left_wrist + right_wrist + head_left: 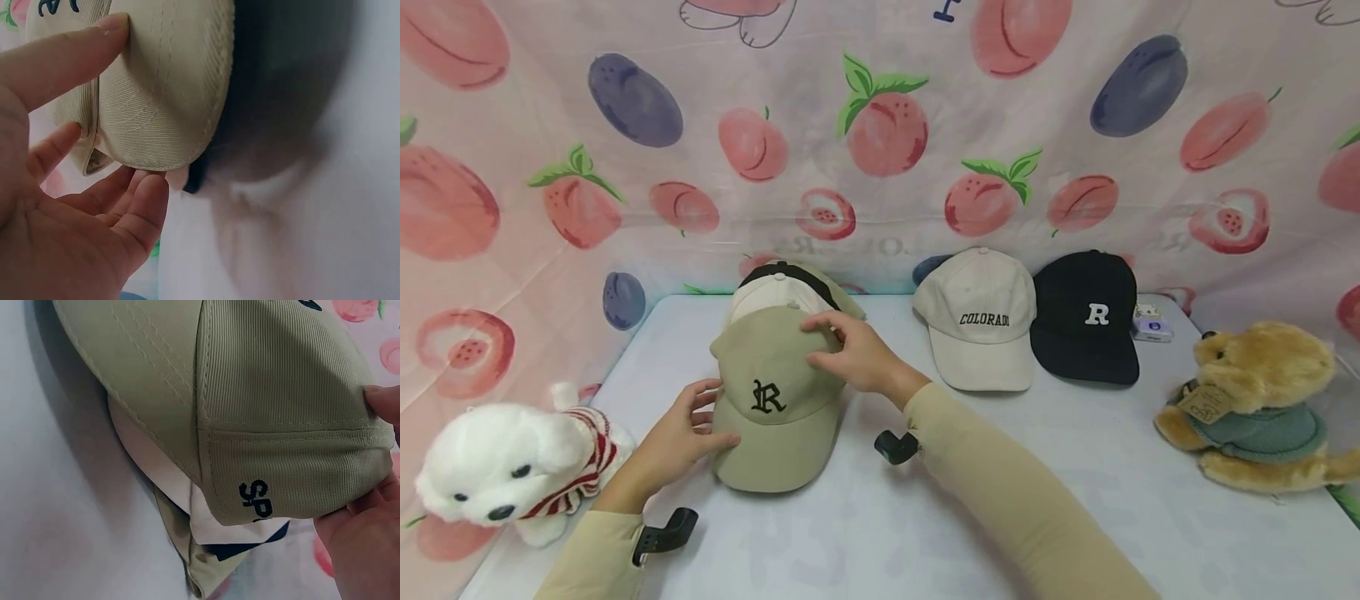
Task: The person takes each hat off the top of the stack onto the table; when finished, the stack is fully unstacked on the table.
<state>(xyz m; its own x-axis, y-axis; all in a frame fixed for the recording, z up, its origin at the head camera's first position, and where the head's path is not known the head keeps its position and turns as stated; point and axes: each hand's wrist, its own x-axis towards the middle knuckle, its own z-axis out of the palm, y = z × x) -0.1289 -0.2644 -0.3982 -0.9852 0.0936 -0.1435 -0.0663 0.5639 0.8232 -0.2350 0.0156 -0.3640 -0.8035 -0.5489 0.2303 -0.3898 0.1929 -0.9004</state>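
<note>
A khaki-green baseball cap [781, 375] with a dark letter R faces forward at the front of a row of caps. My left hand [676, 433] holds its brim, thumb on top and fingertips at the underside in the left wrist view. My right hand [861, 354] grips the back of its crown, thumb on one face and fingers curled under the edge [381, 512] in the right wrist view. Dark lettering shows on the cap's side. Behind it are a white cap [781, 292], a black cap [786, 268] and another khaki cap [831, 283], all partly hidden.
A cream COLORADO cap [981, 333] and a black R cap [1086, 325] sit side by side at the back right, by a small purple-and-white packet [1152, 327]. A white plush dog [497, 458] is at the left, a brown plush toy [1262, 400] at the right of the white table [865, 533].
</note>
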